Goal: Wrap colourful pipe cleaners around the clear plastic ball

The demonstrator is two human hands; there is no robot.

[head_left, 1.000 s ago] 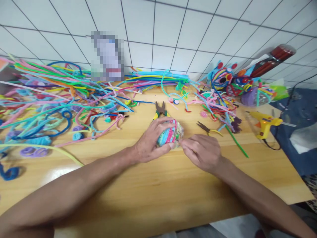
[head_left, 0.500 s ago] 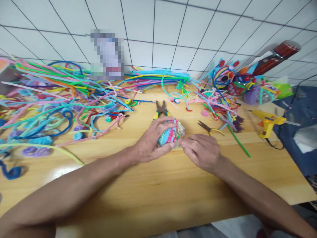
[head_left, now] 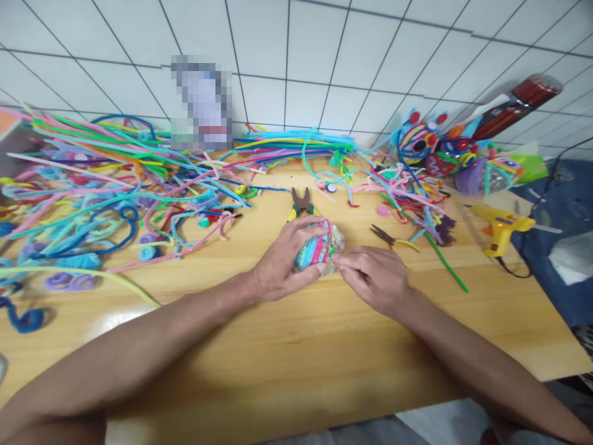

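My left hand (head_left: 278,266) is wrapped around a rounded, clear-looking craft piece (head_left: 319,248) striped with blue and pink pipe cleaners. Its thumb lies along the near side and its fingers go over the top. At the piece's right side, my right hand (head_left: 375,278) is closed in a pinch with its fingertips against it. Whatever is between those fingertips is too small to make out. Just beyond my left hand lie pliers (head_left: 302,203) with green and yellow handles, jaws apart. Smaller pliers (head_left: 383,235) with yellow handles rest beyond my right hand.
Many loose pipe cleaners (head_left: 106,191) cover the table's left and back. More pipe cleaners (head_left: 407,191) lie at right, near finished colourful figures (head_left: 419,142). A yellow glue gun (head_left: 503,227) with a cord stands near the right edge. Behind is a tiled wall (head_left: 315,49).
My right hand has shifted slightly up and left against the craft piece, still pinched. My left hand keeps its hold, almost unmoved.
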